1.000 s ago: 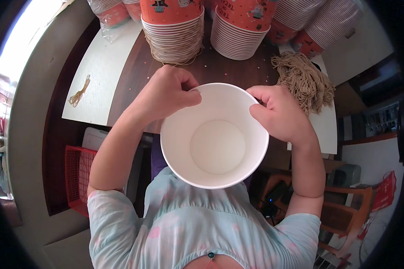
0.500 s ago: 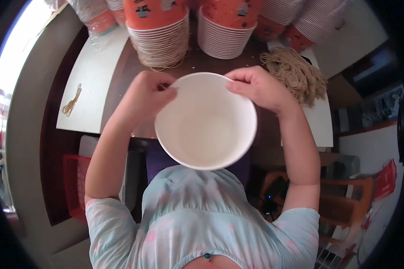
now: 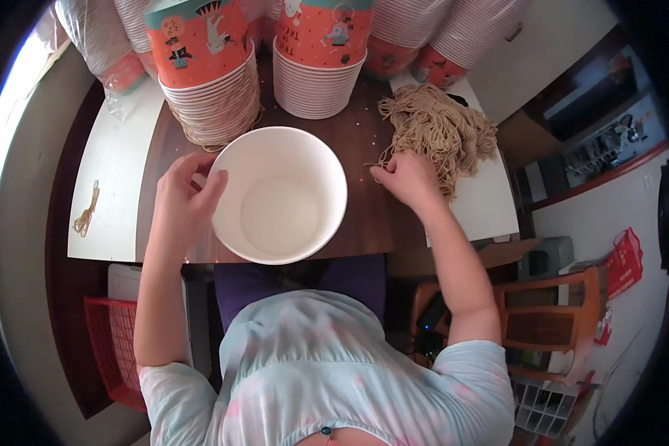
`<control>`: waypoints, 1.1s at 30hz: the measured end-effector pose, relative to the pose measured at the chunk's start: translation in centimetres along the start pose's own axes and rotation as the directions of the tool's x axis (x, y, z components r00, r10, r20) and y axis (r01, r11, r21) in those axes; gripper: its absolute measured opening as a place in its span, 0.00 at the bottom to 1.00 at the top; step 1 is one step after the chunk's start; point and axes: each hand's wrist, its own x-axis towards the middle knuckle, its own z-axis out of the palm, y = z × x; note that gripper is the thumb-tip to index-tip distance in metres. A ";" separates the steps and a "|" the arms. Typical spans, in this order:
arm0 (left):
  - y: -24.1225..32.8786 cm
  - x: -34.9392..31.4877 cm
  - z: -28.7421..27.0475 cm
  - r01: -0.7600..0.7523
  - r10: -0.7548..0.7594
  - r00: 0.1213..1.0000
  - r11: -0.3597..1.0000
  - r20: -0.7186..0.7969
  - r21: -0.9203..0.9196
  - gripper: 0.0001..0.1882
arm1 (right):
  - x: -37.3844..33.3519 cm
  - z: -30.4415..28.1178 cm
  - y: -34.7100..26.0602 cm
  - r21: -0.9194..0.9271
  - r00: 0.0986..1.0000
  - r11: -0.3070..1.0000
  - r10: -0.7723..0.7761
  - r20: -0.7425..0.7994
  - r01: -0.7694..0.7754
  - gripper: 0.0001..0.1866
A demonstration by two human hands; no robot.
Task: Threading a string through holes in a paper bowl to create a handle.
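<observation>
A large white paper bucket (image 3: 281, 215) faces me with its open mouth, so its white inside and round bottom show. My left hand (image 3: 186, 192) is closed on its left side, thumb by the rim and fingers mostly hidden behind the wall. To the right, my right hand (image 3: 410, 181) is at the near edge of a heap of tan string (image 3: 442, 130). Its thumb and forefinger are pinched together on what looks like a strand of that string. The right hand is apart from the bucket.
Behind the bucket stand two stacks of orange printed paper buckets, a left one (image 3: 208, 97) wound with string and a right one (image 3: 316, 78). Plastic-wrapped stacks (image 3: 472, 33) stand farther back. A small string bundle (image 3: 87, 209) lies on the white board at left. A red basket (image 3: 115, 349) is below.
My right hand has let go of the bucket's rim and moved right to the string heap. The bucket has shifted left in view with my left hand on it. The view has also shifted.
</observation>
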 end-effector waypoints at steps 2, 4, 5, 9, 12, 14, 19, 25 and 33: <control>1.1 -0.7 0.3 -0.140 0.168 0.976 0.973 -0.140 0.186 0.14 | 0.1 2.4 0.7 0.107 0.994 0.993 0.068 -0.088 -0.058 0.14; 1.7 -1.3 0.2 -0.203 0.237 0.955 0.961 -0.181 0.186 0.14 | -0.1 3.3 0.9 0.163 0.981 0.987 0.044 -0.191 -0.012 0.13; 2.0 -1.2 0.1 -0.261 0.300 0.928 0.947 -0.220 0.187 0.13 | -0.2 3.4 1.0 0.211 0.957 0.977 0.026 -0.290 0.038 0.13; 2.9 -1.3 -0.8 -0.383 0.408 0.889 0.911 -0.208 0.153 0.11 | -1.6 -5.9 -1.5 0.773 0.988 0.616 -0.073 -0.134 0.150 0.04; 4.4 0.5 0.2 -0.437 0.440 0.898 0.896 0.019 -0.080 0.09 | -0.2 -11.6 -2.5 0.870 0.930 0.385 -0.313 -0.190 0.308 0.06; 5.9 1.5 1.3 -0.389 0.416 0.898 0.903 0.141 -0.183 0.08 | -0.3 -14.5 -4.0 0.907 0.910 0.288 -0.368 -0.191 0.307 0.07; 6.6 3.3 3.1 -0.102 0.345 0.860 0.838 0.375 -0.537 0.24 | -1.8 -15.8 -7.4 0.983 0.840 0.069 -0.532 -0.109 0.171 0.06; 8.1 1.2 2.7 0.145 0.370 0.732 0.735 0.572 -0.662 0.16 | -2.5 -15.9 -8.9 0.990 0.860 0.094 -0.509 -0.046 0.108 0.05; 5.9 0.2 1.7 0.173 0.224 0.787 0.814 0.575 -0.554 0.12 | -2.7 -16.1 -6.7 0.993 0.891 -0.089 -0.440 -0.114 0.083 0.05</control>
